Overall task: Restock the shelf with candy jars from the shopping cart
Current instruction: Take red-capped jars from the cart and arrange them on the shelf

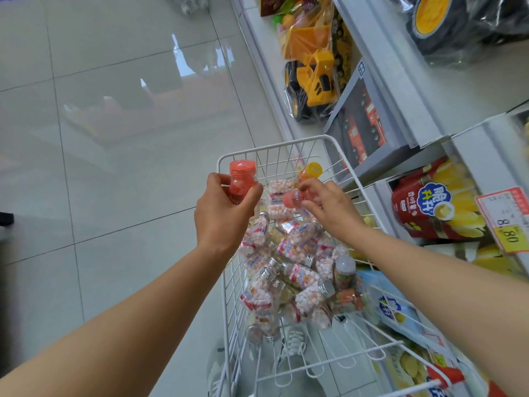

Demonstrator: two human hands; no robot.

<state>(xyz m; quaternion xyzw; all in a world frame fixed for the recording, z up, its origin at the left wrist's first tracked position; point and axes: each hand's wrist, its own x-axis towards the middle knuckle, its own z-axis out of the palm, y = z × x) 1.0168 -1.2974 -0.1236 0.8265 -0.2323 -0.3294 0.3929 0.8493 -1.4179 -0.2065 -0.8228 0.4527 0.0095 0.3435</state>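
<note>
A white wire shopping cart (274, 147) stands beside the shelf, filled with several clear candy jars (289, 270) of pink and white sweets with silver caps. Above the cart's far end, my left hand (220, 213) grips a jar with a red cap (242, 176), held upright. My right hand (326, 207) holds two jars at once: one with an orange cap (310, 171) pointing away, and one with a pink-red cap (292, 199) pointing left.
The white shelf unit (400, 90) runs along the right, holding yellow toy trucks (315, 78), a dark boxed toy (360, 124) and red snack boxes (438, 202) with a price tag (509, 222). Glossy tiled floor (114, 138) spreads to the left. My shoes (292, 345) show under the cart.
</note>
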